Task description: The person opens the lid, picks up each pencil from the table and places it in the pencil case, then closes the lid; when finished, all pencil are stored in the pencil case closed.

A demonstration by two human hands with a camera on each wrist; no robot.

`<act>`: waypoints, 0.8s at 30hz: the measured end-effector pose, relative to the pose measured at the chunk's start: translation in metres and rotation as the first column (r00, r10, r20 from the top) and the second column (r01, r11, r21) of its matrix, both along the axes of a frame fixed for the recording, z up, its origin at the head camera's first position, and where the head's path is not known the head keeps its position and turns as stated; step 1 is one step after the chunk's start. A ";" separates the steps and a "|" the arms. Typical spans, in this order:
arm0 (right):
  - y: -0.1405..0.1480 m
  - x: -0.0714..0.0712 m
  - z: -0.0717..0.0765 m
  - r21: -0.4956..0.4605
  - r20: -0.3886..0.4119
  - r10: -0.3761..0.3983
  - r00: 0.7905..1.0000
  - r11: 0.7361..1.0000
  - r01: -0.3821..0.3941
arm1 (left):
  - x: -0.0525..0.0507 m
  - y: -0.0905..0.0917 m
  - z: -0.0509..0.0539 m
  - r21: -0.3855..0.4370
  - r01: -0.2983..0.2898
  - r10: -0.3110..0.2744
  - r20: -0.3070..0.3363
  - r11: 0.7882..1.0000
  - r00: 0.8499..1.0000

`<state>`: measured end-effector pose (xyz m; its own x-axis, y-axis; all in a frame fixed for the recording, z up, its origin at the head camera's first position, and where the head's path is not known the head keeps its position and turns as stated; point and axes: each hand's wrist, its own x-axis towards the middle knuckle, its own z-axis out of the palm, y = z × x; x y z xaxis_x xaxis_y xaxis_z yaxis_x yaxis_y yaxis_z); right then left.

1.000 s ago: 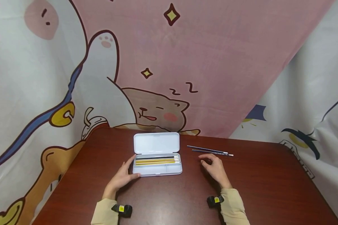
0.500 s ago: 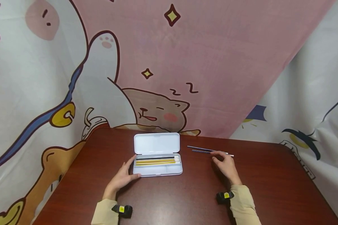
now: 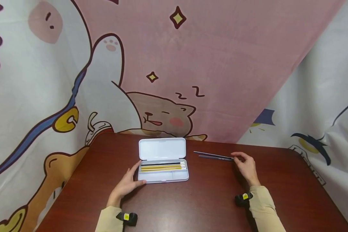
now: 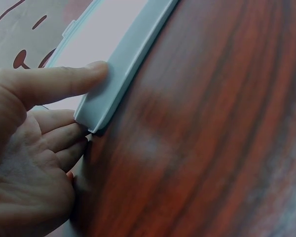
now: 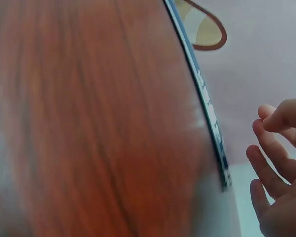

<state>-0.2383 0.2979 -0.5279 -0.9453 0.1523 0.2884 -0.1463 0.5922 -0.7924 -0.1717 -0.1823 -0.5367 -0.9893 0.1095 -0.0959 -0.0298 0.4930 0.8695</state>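
Observation:
A white pencil case (image 3: 159,177) lies with its lid (image 3: 162,149) raised at the back of the table. Inside, several pencils (image 3: 161,166), yellow and dark, lie in the rear compartment. My left hand (image 3: 126,185) holds the case's left end: in the left wrist view the thumb (image 4: 64,84) rests on its front edge and the fingers lie at its side. Two dark blue pencils (image 3: 213,157) lie right of the case. At their right ends is my right hand (image 3: 247,167), covering them in the head view. In the right wrist view its loosely bent fingers (image 5: 271,170) stand apart from the pencil (image 5: 207,106).
The brown wooden table (image 3: 185,206) reaches back to a cartoon-printed cloth (image 3: 220,64). Small black devices (image 3: 243,199) sit at both wrists. The case has a smaller compartment (image 3: 179,174) at its front right.
My right hand has moved to the right along the two dark blue pencils, from near their middle to their right ends. The left hand and the case keep their places.

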 end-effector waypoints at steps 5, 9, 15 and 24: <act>0.010 0.001 -0.005 0.046 0.029 -0.018 0.999 0.999 0.016 | 0.001 0.000 0.001 0.003 0.000 0.000 -0.002 1.000 1.000; 0.014 0.000 -0.006 0.088 0.040 -0.006 0.999 0.996 0.003 | 0.000 0.000 0.000 0.004 0.000 0.000 -0.004 1.000 1.000; 0.019 0.000 -0.007 0.140 0.070 0.025 0.997 0.990 -0.035 | 0.000 0.000 0.000 0.008 0.002 -0.002 -0.003 1.000 1.000; 0.022 0.001 -0.009 0.148 0.113 0.068 0.991 0.985 -0.085 | -0.001 0.000 -0.002 0.004 -0.004 0.004 -0.009 1.000 1.000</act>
<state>-0.2370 0.3197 -0.5369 -0.9792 0.0406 0.1990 -0.1150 0.6971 -0.7077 -0.1725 -0.1822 -0.5385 -0.9907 0.1057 -0.0863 -0.0237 0.4894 0.8718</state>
